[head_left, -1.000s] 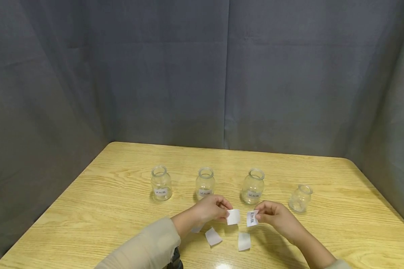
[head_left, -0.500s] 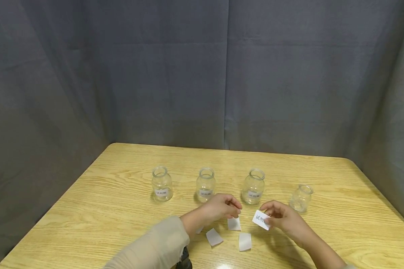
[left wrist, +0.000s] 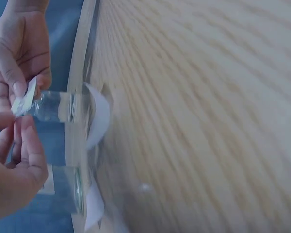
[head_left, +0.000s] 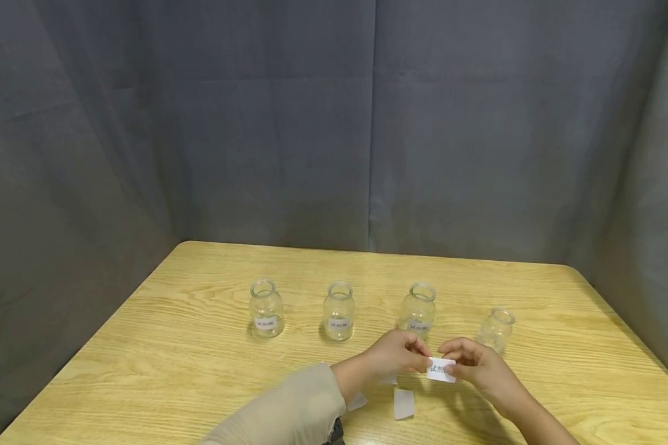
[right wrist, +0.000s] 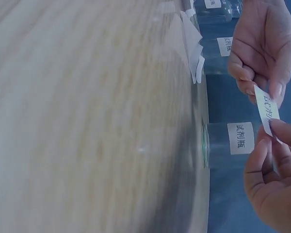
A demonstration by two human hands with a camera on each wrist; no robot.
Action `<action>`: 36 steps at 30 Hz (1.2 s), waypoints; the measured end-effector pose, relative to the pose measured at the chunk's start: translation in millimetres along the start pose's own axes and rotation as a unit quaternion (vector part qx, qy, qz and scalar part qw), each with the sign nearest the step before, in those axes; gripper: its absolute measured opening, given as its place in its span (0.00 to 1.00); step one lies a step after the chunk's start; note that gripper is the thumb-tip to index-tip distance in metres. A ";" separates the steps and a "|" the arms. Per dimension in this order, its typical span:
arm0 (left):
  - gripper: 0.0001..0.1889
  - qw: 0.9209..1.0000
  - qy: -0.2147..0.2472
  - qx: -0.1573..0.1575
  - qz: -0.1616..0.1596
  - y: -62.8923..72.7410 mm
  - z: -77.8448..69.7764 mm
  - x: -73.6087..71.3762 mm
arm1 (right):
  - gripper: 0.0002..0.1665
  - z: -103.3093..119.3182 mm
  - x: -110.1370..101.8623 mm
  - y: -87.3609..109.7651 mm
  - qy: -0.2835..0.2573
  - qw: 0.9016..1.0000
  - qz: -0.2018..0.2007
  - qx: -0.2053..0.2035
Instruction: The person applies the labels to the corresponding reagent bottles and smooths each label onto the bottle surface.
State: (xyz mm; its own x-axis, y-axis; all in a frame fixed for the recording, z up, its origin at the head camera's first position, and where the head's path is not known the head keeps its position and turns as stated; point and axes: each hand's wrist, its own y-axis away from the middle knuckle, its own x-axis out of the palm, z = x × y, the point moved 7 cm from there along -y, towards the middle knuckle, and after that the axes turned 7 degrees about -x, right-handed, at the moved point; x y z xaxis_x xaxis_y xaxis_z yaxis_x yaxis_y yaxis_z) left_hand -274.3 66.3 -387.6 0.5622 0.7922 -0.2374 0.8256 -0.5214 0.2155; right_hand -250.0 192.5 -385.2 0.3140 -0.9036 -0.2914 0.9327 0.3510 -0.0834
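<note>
Both hands meet over the front right part of the table at a small white label (head_left: 438, 370) with printed characters. My left hand (head_left: 398, 357) pinches its left edge. The opposite edge is held between thumb and fingers of my right hand (head_left: 485, 372). In the right wrist view the label (right wrist: 266, 111) stands tilted between the two hands. Just behind the hands is a glass jar (head_left: 419, 308) with a similar label on its front. A smaller glass jar (head_left: 496, 330), partly hidden by the right hand, bears no label that I can see.
Two more labelled glass jars, one at the left (head_left: 266, 315) and one in the middle (head_left: 339, 312), stand upright in the same row. White paper pieces lie in front: one (head_left: 404, 404) in full view, others partly under the left arm. A dark curtain (head_left: 278, 142) hangs behind the table (head_left: 145, 346).
My left hand has let go of a blank white paper piece, now on the table, and moved right to pinch the label. My right hand has shifted slightly right and turned the label level.
</note>
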 end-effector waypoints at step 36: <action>0.05 0.976 0.027 -0.010 -0.215 -52.3 -28.4 49.6 | 0.08 -34.4 -86.4 14.7 0.023 0.988 -0.110 0.101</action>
State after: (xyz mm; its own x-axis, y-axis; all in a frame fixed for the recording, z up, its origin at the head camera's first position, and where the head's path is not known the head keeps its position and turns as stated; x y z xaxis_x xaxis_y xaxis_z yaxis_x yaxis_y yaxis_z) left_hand -291.0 141.9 -383.8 0.1602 0.9525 -0.2589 0.9834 -0.1312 0.1257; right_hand -269.5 284.1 -393.9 0.0953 -0.9389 -0.3307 0.9954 0.0865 0.0414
